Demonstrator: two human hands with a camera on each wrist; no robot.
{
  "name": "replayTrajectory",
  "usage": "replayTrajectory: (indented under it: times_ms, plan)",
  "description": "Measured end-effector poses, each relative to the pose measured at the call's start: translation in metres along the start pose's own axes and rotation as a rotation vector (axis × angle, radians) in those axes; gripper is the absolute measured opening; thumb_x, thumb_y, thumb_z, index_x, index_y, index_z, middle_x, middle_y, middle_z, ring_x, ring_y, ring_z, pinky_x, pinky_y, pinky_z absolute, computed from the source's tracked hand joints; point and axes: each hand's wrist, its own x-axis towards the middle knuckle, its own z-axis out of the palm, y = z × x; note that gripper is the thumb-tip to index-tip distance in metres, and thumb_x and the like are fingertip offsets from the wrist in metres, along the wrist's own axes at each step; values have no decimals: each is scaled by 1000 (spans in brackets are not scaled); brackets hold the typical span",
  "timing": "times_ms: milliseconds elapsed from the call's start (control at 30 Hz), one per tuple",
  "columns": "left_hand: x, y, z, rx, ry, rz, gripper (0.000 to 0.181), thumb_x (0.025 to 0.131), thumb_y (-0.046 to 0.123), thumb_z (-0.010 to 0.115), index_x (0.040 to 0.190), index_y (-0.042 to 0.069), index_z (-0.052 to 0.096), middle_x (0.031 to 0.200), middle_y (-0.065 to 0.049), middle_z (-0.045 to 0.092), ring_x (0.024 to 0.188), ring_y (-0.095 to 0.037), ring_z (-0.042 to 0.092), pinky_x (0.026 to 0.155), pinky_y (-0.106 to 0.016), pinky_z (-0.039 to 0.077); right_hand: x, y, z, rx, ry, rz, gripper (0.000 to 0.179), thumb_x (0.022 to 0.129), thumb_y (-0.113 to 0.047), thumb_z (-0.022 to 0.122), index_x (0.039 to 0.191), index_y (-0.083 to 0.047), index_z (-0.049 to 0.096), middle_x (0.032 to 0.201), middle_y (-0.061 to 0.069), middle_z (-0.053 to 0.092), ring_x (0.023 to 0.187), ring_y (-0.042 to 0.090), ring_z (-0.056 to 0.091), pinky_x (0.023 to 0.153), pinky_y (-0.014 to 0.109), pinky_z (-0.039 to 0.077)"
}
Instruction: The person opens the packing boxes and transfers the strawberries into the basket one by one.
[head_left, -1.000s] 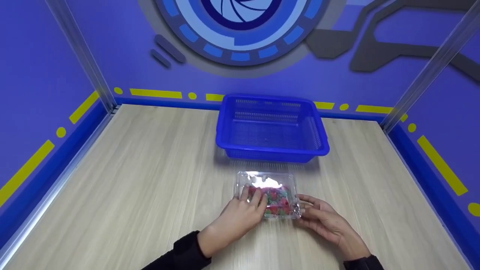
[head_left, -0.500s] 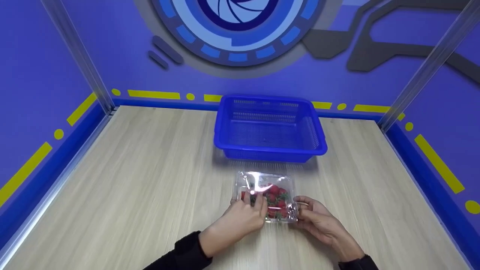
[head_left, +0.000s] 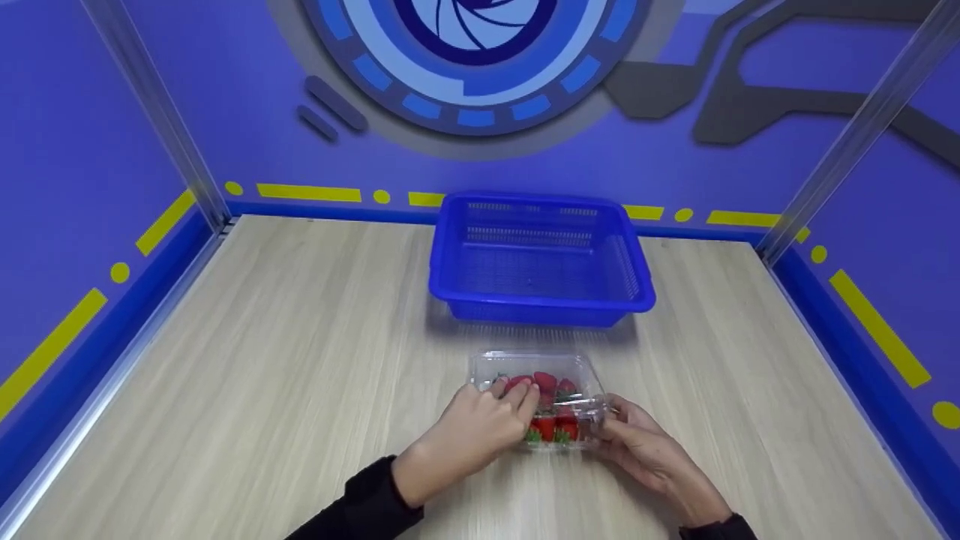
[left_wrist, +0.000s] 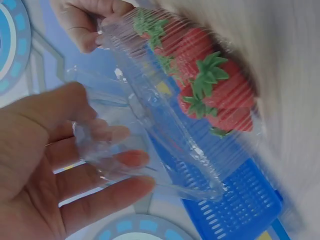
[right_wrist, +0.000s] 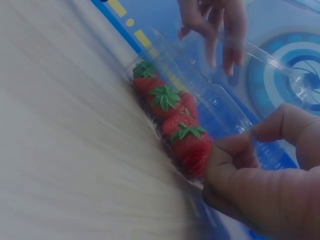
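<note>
A clear plastic clamshell box sits on the table in front of me, with several red strawberries with green leaves inside. The wrist views show its clear lid tilted up from the base. My left hand holds the lid at the front left, thumb on one side and fingers showing through the plastic in the left wrist view. At the box's right front corner, my right hand pinches the plastic edge between thumb and fingers, close beside the strawberries in the right wrist view.
Behind the box stands a blue slotted plastic basket, nothing visible inside it. The pale wooden table is bordered by blue printed panels at the back and sides, with metal posts at the back corners.
The lid has tilted up from the box, and the bright glare on its top has gone, so the strawberries show more clearly. Both hands stay at the box's front corners.
</note>
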Motion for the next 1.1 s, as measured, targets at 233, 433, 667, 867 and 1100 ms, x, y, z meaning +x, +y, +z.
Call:
replayTrajectory:
  times_ms: [233,433,667,867,1100]
  plan:
    - [2,-7,3,-32,179,-98,24,94,20,49,108,18,68,96,8,71,76,-10,68,31,-27,36,-12,-1,0,-115,-59,17,59,90,-3,61,131,1,19,101,9,53,89,22,63,82,41,53]
    - [5,-15,2,-113,258,-198,24,93,32,55,106,18,70,91,7,73,65,-8,68,32,-20,24,-15,-2,3,-125,-39,0,67,84,1,68,132,4,20,101,11,50,91,25,64,86,43,52]
    - [5,-26,3,-235,351,-317,22,89,35,64,97,17,72,78,6,73,43,-6,54,36,-16,17,-16,-4,-1,-108,-74,63,51,91,-8,61,125,8,25,101,18,62,94,30,66,88,44,50]
    - [3,-34,2,-313,368,-413,23,88,35,66,99,16,73,75,6,72,36,-2,29,38,-14,12,-13,-1,-2,-54,-119,46,30,94,-7,57,113,5,37,102,19,64,101,35,63,94,48,45]
    - [-1,-44,-3,-385,352,-490,21,89,34,65,98,16,73,61,9,63,41,0,18,38,-15,12,-10,3,0,75,-83,23,23,92,0,56,109,3,41,105,20,61,107,38,60,98,47,42]
